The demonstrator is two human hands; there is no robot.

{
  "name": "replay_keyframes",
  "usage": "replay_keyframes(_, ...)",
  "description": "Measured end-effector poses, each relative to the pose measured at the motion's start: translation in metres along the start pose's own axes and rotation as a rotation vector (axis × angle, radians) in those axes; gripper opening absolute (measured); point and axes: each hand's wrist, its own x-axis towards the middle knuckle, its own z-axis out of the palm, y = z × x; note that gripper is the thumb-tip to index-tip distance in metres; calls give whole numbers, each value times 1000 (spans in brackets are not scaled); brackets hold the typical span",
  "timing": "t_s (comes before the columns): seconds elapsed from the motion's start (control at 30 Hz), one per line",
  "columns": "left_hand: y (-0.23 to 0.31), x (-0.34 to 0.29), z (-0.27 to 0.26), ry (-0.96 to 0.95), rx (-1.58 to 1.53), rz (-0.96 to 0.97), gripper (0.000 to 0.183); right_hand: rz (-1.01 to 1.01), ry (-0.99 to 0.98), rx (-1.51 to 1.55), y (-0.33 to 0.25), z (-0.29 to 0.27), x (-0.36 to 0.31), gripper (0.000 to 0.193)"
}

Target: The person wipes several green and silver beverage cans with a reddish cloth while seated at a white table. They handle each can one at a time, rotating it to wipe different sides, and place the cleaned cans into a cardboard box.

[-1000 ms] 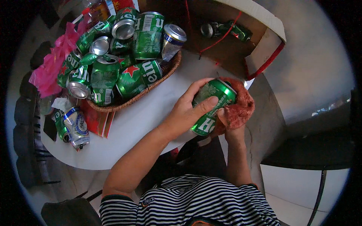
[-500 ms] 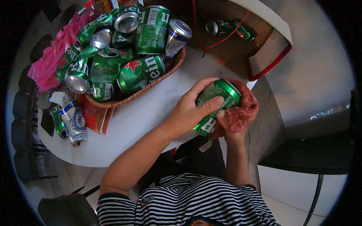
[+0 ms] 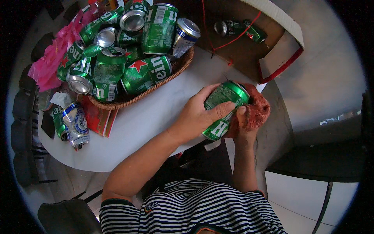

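Note:
Tilted over the near edge of the white table is a green drink can. My left hand grips it from the left, with the thumb lying across its front. On the other side, my right hand holds a reddish-brown fluffy cloth against the can; the cloth hides most of its fingers, and its thumb shows in front. A wicker basket heaped with green cans, several of them dented, stands beyond my left forearm. One silver-and-blue can leans at the basket's right end.
A crushed silver-and-blue can and a green can lie at the table's left, beside a red packet. Pink plastic hangs by the basket. An open cardboard box with red cord holds green cans. A black-topped cabinet stands right.
My right thumb has shifted upward and now shows upright at the can's side. The cloth has moved slightly right and up around the can, which remains in my left hand.

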Motion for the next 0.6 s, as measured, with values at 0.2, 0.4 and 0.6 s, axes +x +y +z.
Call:
replay_keyframes(0.2,5,-1,-1,3,-195,-100,70,103,45,-49,-2,2,-4,61)
replay_keyframes(0.4,12,-1,-2,132,-171,30,74,423,226,430,-32,-7,-7,62)
replay_keyframes(0.6,-7,3,0,321,289,378,59,-15,-81,291,-40,-12,-20,74)
